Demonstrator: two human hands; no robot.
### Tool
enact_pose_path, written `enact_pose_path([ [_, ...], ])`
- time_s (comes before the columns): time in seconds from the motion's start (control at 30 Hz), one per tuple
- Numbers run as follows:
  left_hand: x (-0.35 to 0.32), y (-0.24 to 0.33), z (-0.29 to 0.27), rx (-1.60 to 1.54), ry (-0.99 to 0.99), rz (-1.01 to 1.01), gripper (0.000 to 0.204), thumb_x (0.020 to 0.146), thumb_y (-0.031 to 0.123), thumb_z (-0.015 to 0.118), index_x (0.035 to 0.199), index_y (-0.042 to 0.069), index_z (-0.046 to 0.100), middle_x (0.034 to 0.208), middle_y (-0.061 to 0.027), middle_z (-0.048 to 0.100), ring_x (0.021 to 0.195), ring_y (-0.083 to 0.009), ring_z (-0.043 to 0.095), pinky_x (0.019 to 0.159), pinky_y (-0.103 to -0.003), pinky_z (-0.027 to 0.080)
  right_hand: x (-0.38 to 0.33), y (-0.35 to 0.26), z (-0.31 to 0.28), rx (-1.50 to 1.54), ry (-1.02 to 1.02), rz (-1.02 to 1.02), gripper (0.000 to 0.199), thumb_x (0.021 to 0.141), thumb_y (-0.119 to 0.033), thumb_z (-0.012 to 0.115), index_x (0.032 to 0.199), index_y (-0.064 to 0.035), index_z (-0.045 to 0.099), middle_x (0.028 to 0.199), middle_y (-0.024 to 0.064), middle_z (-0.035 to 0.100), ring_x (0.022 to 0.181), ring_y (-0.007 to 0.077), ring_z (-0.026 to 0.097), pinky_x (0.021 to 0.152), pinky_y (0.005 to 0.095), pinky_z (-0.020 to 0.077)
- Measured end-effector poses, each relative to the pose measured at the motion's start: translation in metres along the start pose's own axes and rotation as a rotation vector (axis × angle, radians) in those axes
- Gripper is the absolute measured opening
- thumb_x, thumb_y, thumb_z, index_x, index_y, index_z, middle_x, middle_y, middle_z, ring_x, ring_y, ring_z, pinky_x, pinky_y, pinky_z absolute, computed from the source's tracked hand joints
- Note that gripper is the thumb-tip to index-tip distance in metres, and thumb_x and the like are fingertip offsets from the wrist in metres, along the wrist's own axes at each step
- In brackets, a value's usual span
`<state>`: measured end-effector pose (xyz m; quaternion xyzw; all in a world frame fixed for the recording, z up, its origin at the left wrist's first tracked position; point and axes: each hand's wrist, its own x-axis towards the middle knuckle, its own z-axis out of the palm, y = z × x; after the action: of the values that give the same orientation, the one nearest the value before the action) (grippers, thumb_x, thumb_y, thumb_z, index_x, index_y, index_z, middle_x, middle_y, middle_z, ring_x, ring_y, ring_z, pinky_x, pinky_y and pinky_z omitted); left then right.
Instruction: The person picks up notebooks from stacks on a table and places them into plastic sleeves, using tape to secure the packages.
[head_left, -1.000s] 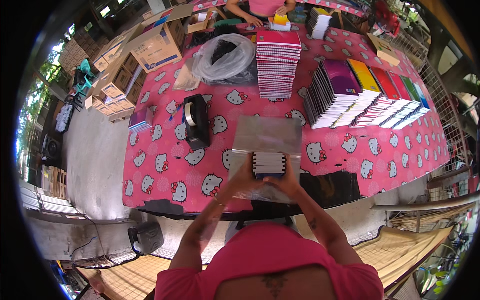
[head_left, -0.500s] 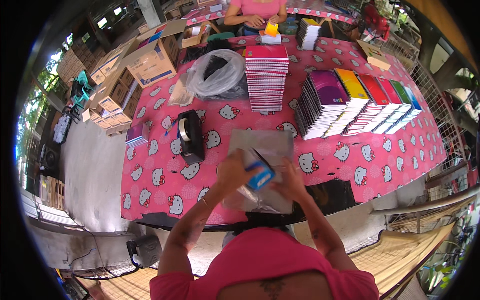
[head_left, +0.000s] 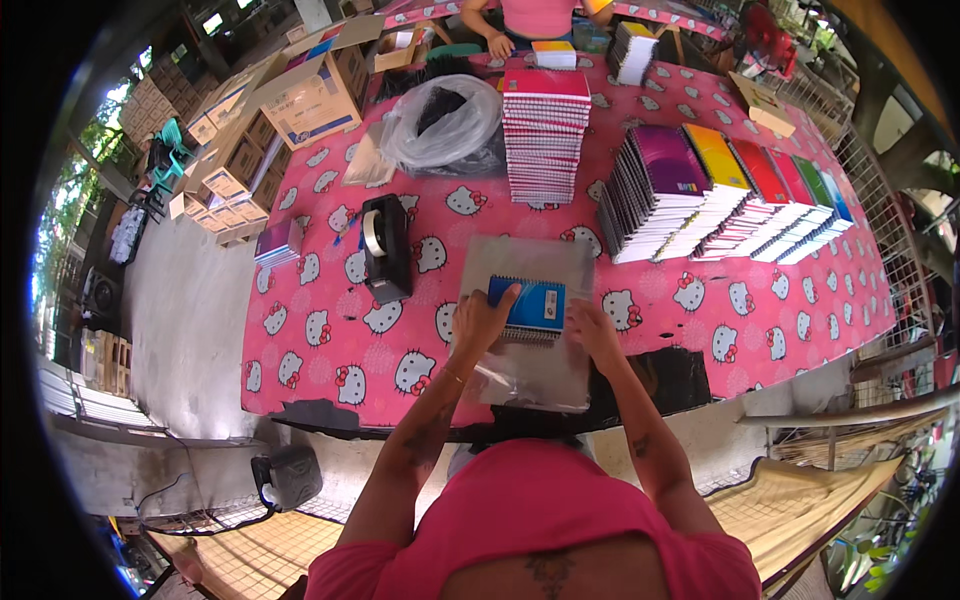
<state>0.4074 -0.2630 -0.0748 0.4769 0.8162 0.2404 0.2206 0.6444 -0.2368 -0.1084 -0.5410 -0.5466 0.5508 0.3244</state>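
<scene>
A blue spiral notebook [head_left: 545, 312] lies flat, its coil toward the far side, with more coil-bound edge showing just under its near side. My left hand [head_left: 482, 322] is closed on its left edge, thumb across the cover. Beneath it is a stack of clear, greyish plastic sheets [head_left: 495, 258], crinkled and shiny at the near end. Beside the notebook's right edge is my right hand [head_left: 594, 332], over the plastic, its fingers loosely bent and seemingly holding nothing. Left of the plastic stands a black tape dispenser [head_left: 388, 255] with a roll in it.
A tall notebook stack [head_left: 545, 135] stands beyond the plastic. Several coloured notebook rows [head_left: 665, 185] fill the right. Plastic tubing roll [head_left: 442, 125], small notebooks [head_left: 278, 243] and a carton [head_left: 310, 105] are left. A co-worker's hand [head_left: 500, 45] rests across the pink table [head_left: 640, 335].
The blue notebook went from tilted and partly covered by my left hand to lying flat and squared on the plastic. My right hand moved slightly away. The co-worker lifted a yellow item off their pile.
</scene>
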Motion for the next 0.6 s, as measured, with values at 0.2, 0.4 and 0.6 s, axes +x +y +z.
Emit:
enact_pose_path([
  [0.2, 0.003, -0.017, -0.012, -0.258, -0.079, -0.012, 0.076, 0.090, 0.072, 0.047, 0.093, 0.000, 0.068, 0.096, -0.0197, 0.069, 0.087, -0.0428, 0.066, 0.082, -0.049, 0.051, -0.002, -0.010, 0.020, 0.338, 0.005, 0.257, 0.034, 0.098, -0.027, 0.057, 0.121, -0.0019, 0.064, 0.093, 0.0046, 0.067, 0.078, 0.0108, 0.062, 0.066, 0.0252, 0.0518],
  [0.4, -0.024, -0.100, -0.016, -0.740, -0.333, -0.047, 0.033, 0.093, 0.037, 0.067, 0.097, 0.005, 0.068, 0.093, -0.0129, 0.069, 0.077, -0.0328, 0.066, 0.075, -0.038, 0.053, -0.037, -0.001, 0.005, -0.082, -0.042, -0.174, 0.015, 0.093, -0.018, 0.061, 0.099, -0.0056, 0.066, 0.086, 0.0043, 0.066, 0.081, 0.0180, 0.066, 0.069, 0.0326, 0.0529],
  [0.6, -0.065, -0.109, -0.065, -0.053, -0.228, 0.918, 0.021, 0.079, 0.017, 0.078, 0.096, 0.008, 0.069, 0.086, -0.0087, 0.067, 0.074, -0.0273, 0.064, 0.072, -0.038, 0.053, -0.069, 0.014, 0.003, -0.647, -0.316, -0.717, 0.011, 0.085, -0.012, 0.068, 0.096, -0.0115, 0.066, 0.083, 0.0069, 0.066, 0.081, 0.0305, 0.067, 0.070, 0.0405, 0.0528],
])
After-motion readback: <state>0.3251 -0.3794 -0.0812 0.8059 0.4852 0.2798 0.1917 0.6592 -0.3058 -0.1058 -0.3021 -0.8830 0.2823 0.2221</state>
